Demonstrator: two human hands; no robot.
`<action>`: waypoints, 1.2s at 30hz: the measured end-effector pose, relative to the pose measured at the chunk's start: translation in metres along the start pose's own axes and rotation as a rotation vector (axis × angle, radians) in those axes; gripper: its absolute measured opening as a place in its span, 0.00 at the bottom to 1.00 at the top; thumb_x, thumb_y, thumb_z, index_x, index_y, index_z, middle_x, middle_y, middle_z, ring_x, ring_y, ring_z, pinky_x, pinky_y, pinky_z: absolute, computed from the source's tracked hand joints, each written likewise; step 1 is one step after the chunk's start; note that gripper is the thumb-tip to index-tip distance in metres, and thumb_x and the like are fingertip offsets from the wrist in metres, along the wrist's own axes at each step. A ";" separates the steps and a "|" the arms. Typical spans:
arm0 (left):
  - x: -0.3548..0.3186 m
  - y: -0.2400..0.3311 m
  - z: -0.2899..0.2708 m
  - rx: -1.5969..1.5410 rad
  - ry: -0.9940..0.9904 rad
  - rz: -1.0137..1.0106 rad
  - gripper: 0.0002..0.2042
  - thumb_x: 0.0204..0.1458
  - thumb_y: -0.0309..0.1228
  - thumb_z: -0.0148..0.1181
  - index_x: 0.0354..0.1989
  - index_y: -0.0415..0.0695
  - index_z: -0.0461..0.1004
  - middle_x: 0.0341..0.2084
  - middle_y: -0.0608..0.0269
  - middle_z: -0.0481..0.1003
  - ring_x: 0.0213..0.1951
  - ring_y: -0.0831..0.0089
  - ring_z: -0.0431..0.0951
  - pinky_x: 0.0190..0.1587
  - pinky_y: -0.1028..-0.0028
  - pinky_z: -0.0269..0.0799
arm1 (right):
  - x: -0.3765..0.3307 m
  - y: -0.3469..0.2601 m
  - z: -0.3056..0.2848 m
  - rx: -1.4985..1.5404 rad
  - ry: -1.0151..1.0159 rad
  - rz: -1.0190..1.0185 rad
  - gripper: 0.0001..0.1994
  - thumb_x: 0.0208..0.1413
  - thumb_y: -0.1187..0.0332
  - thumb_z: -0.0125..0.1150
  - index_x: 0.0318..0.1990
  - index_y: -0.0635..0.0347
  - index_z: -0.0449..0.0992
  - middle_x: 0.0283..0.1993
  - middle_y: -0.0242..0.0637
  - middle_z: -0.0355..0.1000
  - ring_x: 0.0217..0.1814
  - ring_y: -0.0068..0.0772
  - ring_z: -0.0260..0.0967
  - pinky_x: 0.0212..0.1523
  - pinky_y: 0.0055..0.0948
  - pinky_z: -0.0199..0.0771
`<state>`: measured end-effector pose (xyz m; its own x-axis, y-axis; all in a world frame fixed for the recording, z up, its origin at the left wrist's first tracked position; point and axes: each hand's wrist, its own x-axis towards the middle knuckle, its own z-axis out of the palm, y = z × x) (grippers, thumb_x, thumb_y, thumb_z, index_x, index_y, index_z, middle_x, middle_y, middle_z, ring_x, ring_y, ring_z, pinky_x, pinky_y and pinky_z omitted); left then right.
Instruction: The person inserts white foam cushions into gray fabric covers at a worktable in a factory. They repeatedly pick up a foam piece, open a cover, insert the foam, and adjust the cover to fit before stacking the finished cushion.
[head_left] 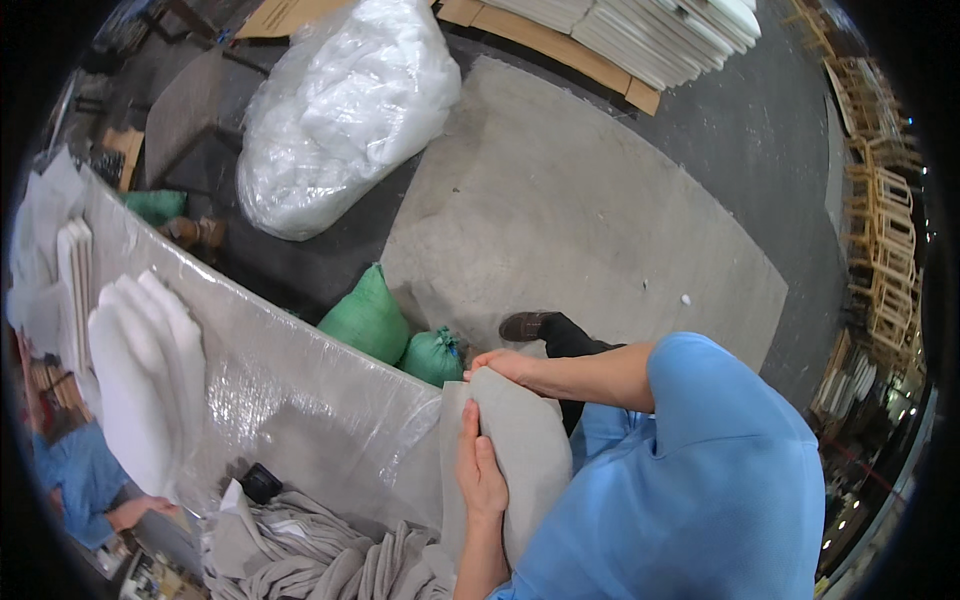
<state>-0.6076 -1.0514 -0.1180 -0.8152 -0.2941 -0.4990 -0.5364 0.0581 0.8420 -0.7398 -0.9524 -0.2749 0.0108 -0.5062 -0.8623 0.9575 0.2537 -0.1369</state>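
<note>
Evening out the grey padded piece point(532, 450) at the bench point(335, 430) edge seems underway, right hand point(507, 367) pinching its far end, left hand point(482, 478) straight-fingered against it; next probably calls for a firm corner hold.

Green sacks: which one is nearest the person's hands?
The small green sack with the gathered top, just left of the right hand. The bigger green sack sits farther left; the third sack is far off, upper left.

left hand point(481, 478) straight-fingered, right hand point(504, 367) curled
</note>
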 end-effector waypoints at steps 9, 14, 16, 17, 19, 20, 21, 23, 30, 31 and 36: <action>-0.002 -0.035 -0.008 -0.224 0.108 -0.107 0.28 0.75 0.41 0.42 0.72 0.29 0.63 0.71 0.44 0.67 0.72 0.58 0.66 0.75 0.63 0.57 | 0.003 -0.002 0.006 0.028 -0.086 -0.197 0.11 0.69 0.62 0.57 0.36 0.56 0.80 0.30 0.33 0.77 0.32 0.27 0.74 0.30 0.32 0.73; -0.006 -0.061 -0.011 -0.246 0.153 -0.085 0.28 0.75 0.40 0.42 0.71 0.28 0.65 0.69 0.44 0.69 0.70 0.57 0.68 0.74 0.62 0.59 | -0.039 -0.058 0.019 0.143 -0.165 -0.667 0.21 0.76 0.52 0.49 0.39 0.60 0.81 0.29 0.33 0.77 0.31 0.24 0.74 0.34 0.28 0.72; -0.005 -0.060 -0.007 -0.226 0.182 -0.063 0.27 0.75 0.39 0.43 0.70 0.27 0.66 0.68 0.43 0.70 0.70 0.57 0.69 0.73 0.62 0.60 | -0.067 -0.072 0.037 0.068 -0.309 -0.671 0.24 0.76 0.51 0.47 0.39 0.62 0.81 0.26 0.33 0.77 0.29 0.23 0.73 0.34 0.26 0.72; -0.005 -0.060 -0.005 -0.228 0.190 -0.060 0.27 0.75 0.39 0.43 0.69 0.27 0.67 0.68 0.43 0.71 0.69 0.57 0.70 0.73 0.62 0.60 | -0.068 -0.071 0.040 -0.008 -0.337 -0.656 0.25 0.76 0.50 0.47 0.39 0.63 0.81 0.24 0.33 0.76 0.28 0.22 0.73 0.34 0.26 0.72; -0.003 -0.061 -0.002 -0.238 0.218 -0.052 0.26 0.74 0.38 0.43 0.68 0.27 0.69 0.66 0.43 0.72 0.69 0.57 0.70 0.74 0.62 0.59 | -0.065 -0.062 0.042 -0.171 -0.401 -0.619 0.28 0.76 0.48 0.46 0.38 0.65 0.81 0.21 0.33 0.75 0.25 0.22 0.72 0.33 0.25 0.72; -0.003 -0.061 -0.003 -0.195 0.213 -0.055 0.25 0.74 0.37 0.44 0.67 0.27 0.70 0.66 0.44 0.73 0.69 0.57 0.71 0.74 0.63 0.59 | -0.059 -0.060 0.044 -0.200 -0.369 -0.642 0.29 0.76 0.48 0.45 0.38 0.65 0.81 0.17 0.33 0.73 0.22 0.21 0.70 0.31 0.25 0.71; -0.002 -0.052 -0.003 -0.156 0.219 -0.066 0.24 0.74 0.36 0.45 0.66 0.28 0.71 0.65 0.45 0.74 0.69 0.57 0.71 0.74 0.63 0.59 | -0.054 -0.059 0.044 -0.224 -0.369 -0.643 0.29 0.76 0.48 0.45 0.38 0.66 0.81 0.18 0.33 0.73 0.21 0.21 0.70 0.31 0.25 0.71; -0.003 -0.048 -0.003 -0.113 0.221 -0.078 0.21 0.73 0.34 0.46 0.65 0.30 0.73 0.65 0.46 0.75 0.68 0.58 0.71 0.73 0.63 0.59 | -0.046 -0.063 0.041 -0.271 -0.381 -0.646 0.28 0.76 0.49 0.45 0.38 0.66 0.81 0.18 0.34 0.74 0.21 0.22 0.70 0.29 0.25 0.70; 0.000 -0.053 -0.006 -0.114 0.289 -0.011 0.16 0.70 0.28 0.52 0.61 0.36 0.78 0.61 0.48 0.79 0.64 0.58 0.77 0.70 0.65 0.66 | 0.002 -0.054 0.033 -0.248 -0.435 -0.430 0.31 0.77 0.48 0.38 0.39 0.68 0.79 0.17 0.36 0.70 0.18 0.32 0.70 0.27 0.34 0.77; 0.001 -0.054 -0.006 -0.114 0.292 0.000 0.16 0.70 0.28 0.53 0.61 0.37 0.78 0.61 0.48 0.79 0.64 0.58 0.77 0.69 0.65 0.67 | 0.009 -0.053 0.028 -0.224 -0.467 -0.413 0.32 0.77 0.47 0.38 0.39 0.68 0.79 0.17 0.37 0.69 0.18 0.33 0.70 0.27 0.35 0.76; 0.004 -0.052 -0.011 -0.105 0.339 0.095 0.16 0.69 0.30 0.55 0.60 0.39 0.79 0.59 0.47 0.79 0.61 0.54 0.79 0.65 0.64 0.73 | 0.022 -0.050 0.020 -0.093 -0.481 -0.308 0.33 0.78 0.44 0.35 0.41 0.68 0.77 0.15 0.34 0.64 0.17 0.33 0.69 0.27 0.39 0.77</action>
<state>-0.5805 -1.0661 -0.1617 -0.7319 -0.5927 -0.3362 -0.4223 0.0072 0.9064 -0.7818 -0.9923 -0.2775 -0.1143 -0.8805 -0.4601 0.9081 0.0952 -0.4078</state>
